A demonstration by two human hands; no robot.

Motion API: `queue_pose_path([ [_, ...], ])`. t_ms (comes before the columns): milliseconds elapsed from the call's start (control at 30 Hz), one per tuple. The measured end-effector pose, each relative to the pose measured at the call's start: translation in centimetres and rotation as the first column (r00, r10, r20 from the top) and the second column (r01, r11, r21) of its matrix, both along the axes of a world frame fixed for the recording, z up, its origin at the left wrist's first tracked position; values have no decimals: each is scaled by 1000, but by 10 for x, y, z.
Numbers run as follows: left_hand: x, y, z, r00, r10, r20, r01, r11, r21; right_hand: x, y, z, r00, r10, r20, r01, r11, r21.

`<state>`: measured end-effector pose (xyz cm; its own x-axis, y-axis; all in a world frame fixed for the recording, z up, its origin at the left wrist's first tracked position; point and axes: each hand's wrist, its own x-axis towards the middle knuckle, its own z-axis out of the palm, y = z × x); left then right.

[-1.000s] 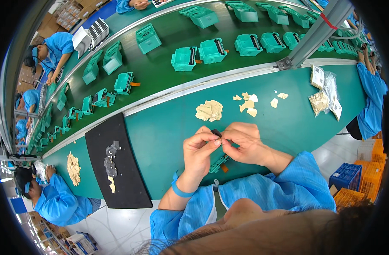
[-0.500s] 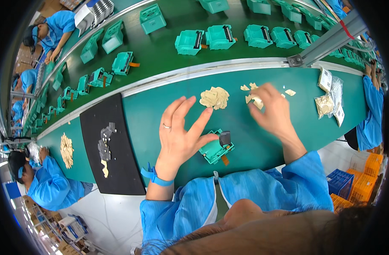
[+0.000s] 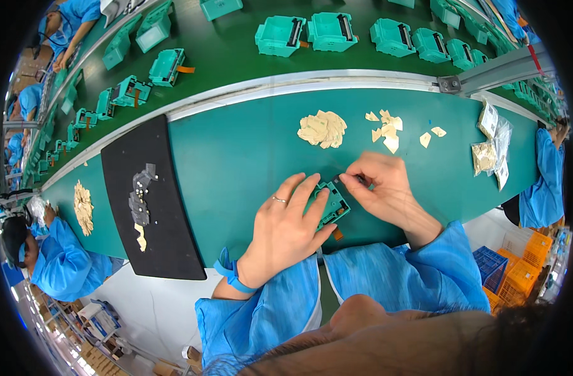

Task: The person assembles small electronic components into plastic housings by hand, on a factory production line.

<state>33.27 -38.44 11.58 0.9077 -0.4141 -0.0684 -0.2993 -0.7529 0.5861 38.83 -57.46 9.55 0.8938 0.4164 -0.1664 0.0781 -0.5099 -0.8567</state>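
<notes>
1. Near edge of the counter (image 3: 236,135), mid-length: left hand (image 3: 285,219), fingers spread, laid over the left part of a green housing (image 3: 338,207), not wrapped round it.
2. Orange ribbon (image 3: 338,234), thin, flat, poking from the housing toward the near edge.
3. Housing lies right of the left palm and on the near side of the right fingertips. Its visible right side slants far-left to near-right; long axis masked by fingers. Looks like moulded plastic, boxy, with recesses.
4. Right hand (image 3: 385,188): fingertips pinching a small dark piece (image 3: 336,180), mostly hidden, at the housing's far corner. Right hand nearer that corner; contact, cannot tell.
5. Toward the left end: black mat (image 3: 174,229), matte, bearing grey strips (image 3: 138,203).
6. Toward the far edge: heaped cream pieces (image 3: 322,129), papery; angular loose scraps (image 3: 392,125) to their right.
7. Right end: clear bags (image 3: 500,141), crinkled.
8. Past the far edge: smooth green belt (image 3: 230,59) carrying similar housings (image 3: 280,34).
</notes>
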Motion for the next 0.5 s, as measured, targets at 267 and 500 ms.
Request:
queue_pose_path([
  [267, -12, -11, -21, 999, 5, 53, -10, 996, 88, -13, 4, -10, 999, -25, 25, 26, 998, -52],
  [500, -12, -12, -24, 996, 19, 90, -27, 995, 96, -17, 9, -13, 995, -8, 102, 15, 997, -75],
])
